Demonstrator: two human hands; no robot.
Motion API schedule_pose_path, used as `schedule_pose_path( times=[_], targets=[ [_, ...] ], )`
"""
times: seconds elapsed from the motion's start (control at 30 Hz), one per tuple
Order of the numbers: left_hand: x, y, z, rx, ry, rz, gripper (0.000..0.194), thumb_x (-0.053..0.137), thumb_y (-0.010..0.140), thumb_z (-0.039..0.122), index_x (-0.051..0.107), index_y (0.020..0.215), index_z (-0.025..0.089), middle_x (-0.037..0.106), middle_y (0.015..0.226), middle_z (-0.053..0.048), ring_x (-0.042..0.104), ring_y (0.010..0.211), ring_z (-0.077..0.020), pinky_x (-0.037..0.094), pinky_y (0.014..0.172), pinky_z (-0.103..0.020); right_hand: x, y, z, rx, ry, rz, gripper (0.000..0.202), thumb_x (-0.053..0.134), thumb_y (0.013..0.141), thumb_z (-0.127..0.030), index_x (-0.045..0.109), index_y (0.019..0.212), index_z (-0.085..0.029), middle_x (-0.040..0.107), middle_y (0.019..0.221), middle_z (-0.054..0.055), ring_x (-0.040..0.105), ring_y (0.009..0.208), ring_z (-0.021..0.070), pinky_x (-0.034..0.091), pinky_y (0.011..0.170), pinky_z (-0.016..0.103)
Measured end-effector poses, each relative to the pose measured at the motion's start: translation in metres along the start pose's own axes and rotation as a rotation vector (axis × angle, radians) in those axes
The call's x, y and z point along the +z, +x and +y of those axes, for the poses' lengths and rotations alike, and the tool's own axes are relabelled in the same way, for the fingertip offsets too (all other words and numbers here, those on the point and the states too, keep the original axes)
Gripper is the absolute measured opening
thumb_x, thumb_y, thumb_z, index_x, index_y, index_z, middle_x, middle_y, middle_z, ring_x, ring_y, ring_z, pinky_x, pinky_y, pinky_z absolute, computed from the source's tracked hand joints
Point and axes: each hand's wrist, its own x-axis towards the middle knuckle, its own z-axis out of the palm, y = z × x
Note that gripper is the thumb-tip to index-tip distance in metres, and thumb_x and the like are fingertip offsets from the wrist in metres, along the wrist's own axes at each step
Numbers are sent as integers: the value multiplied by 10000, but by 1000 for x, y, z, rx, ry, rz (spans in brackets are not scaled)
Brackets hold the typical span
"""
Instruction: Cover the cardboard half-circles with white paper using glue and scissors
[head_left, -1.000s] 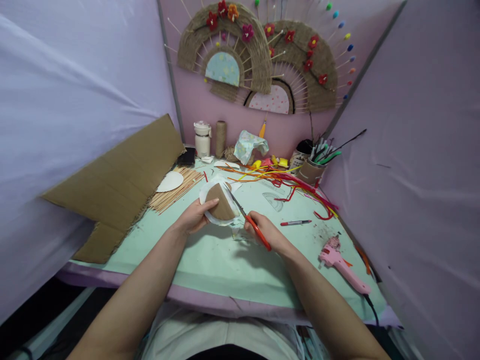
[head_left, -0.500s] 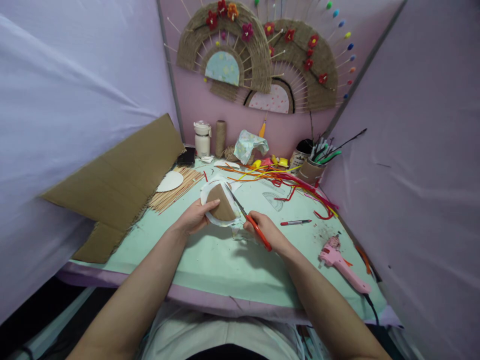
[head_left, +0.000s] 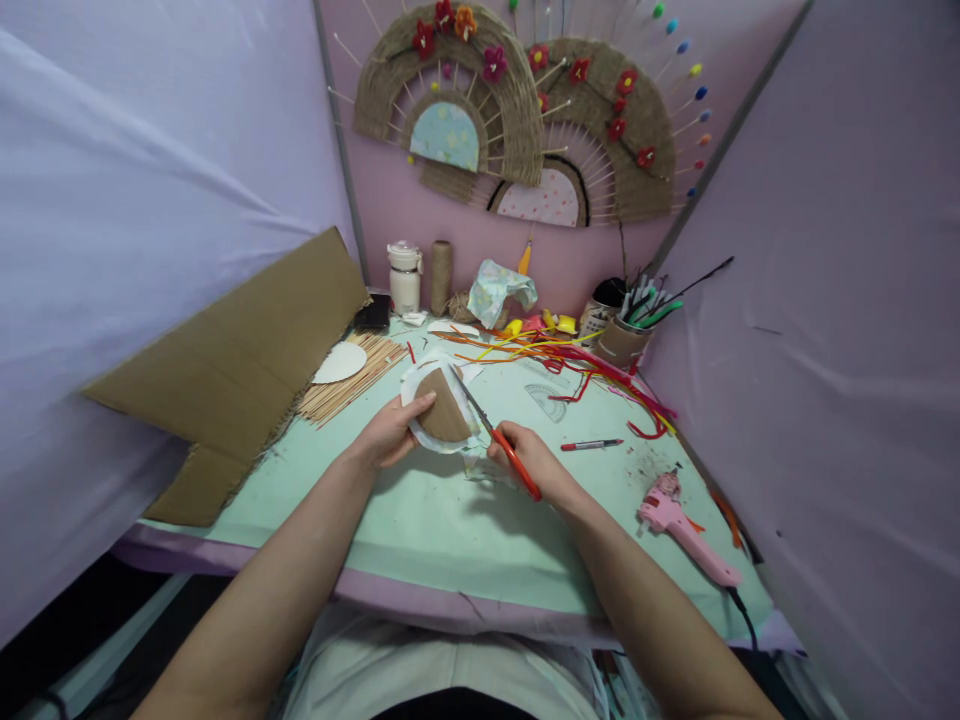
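Note:
My left hand [head_left: 391, 432] pinches a half-round piece of brown cardboard [head_left: 444, 408], the thumb lying on its face. A pale fabric border [head_left: 426, 440] sticks out around the cardboard's curved side and is held along with it. In my right hand [head_left: 529, 460] are red-handled scissors [head_left: 516, 465], fingers wrapped round the handles. The blades lie along the straight right side of the cardboard, pointing up and left. Whether the blades are parted is too fine to tell. Under the scissors a patterned fabric scrap [head_left: 480, 468] rests on the table.
Left stands a large cardboard sheet [head_left: 240, 360] beside thin wooden sticks [head_left: 352, 380] and a white oval [head_left: 340, 363]. Red and yellow pipe cleaners [head_left: 555, 350] lie behind my hands. At right are a marker [head_left: 592, 445] and a pink glue gun [head_left: 686, 530] with its cord.
My left thumb has slid slightly left on the cardboard. The scissor handles have shifted very slightly; otherwise the hands stay in place.

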Motion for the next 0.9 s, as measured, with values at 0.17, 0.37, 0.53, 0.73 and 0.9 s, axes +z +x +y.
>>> schedule_pose_path(
  times=[0.17,0.37,0.53,0.73,0.9],
  targets=[
    [-2,0,-2,-17,33,-41,362,696,740,244,632,1077,127,697,1041,-127,667,870,-227,547,757,-322,-1,-2,-3,-12,15,-12,153,495,717,-327,427,665,-201,452,551,-57,383,514,96,277,473,204],
    [-5,0,-5,-57,65,-94,357,700,743,268,645,1071,137,690,1063,-131,663,897,-232,544,754,-315,-1,-3,-2,-36,29,13,205,506,720,-376,415,662,-202,462,575,-50,389,530,100,285,483,209],
    [-5,0,-5,-54,51,-99,347,699,743,255,653,1066,137,690,1064,-131,663,892,-223,541,759,-309,-1,-2,-1,-45,37,27,209,501,722,-370,399,646,-205,451,566,-53,380,508,94,275,473,208],
    [-5,0,-5,-51,55,-97,355,706,733,263,658,1065,144,693,1058,-131,662,905,-235,539,757,-317,1,-1,0,-29,58,73,261,532,717,-376,368,601,-210,382,513,-66,345,467,84,248,450,205],
    [-6,1,-5,-60,69,-101,379,712,729,270,649,1086,158,674,1114,-132,650,958,-246,540,760,-313,1,1,2,-19,66,119,305,537,731,-432,394,582,-208,383,494,-59,357,474,94,258,451,209]
  ],
)
